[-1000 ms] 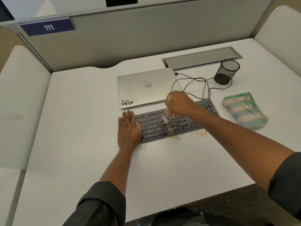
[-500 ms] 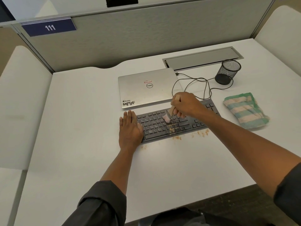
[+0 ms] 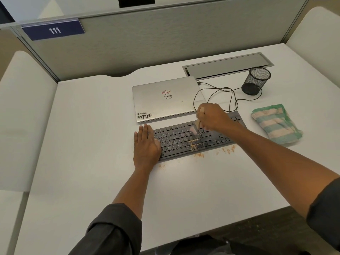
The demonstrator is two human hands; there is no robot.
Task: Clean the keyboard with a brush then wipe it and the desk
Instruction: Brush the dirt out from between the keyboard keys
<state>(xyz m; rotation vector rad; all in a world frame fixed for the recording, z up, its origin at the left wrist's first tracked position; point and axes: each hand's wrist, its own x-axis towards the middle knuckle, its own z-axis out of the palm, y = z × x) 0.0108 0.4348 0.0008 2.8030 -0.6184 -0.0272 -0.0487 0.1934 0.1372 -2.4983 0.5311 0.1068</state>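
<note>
Brush (image 3: 195,128): blurred, handle mostly hidden in right hand (image 3: 211,116). Keyboard (image 3: 184,140): left end under left hand (image 3: 146,147), right part behind right forearm; key legends too small to read. Panel above keyboard: black fitting (image 3: 137,1) cut by top edge.

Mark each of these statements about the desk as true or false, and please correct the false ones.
1. The right hand holds a brush over the keyboard. True.
2. The left hand grips the striped cloth. False: it lies flat on the left end of the keyboard; the cloth lies untouched to the right of the keyboard.
3. The laptop is open. False: its lid is shut.
4. Brownish crumbs lie on the desk along the near edge of the keyboard. True.
5. The mesh cup lies tipped on its side. False: it stands upright behind the cloth.
</note>
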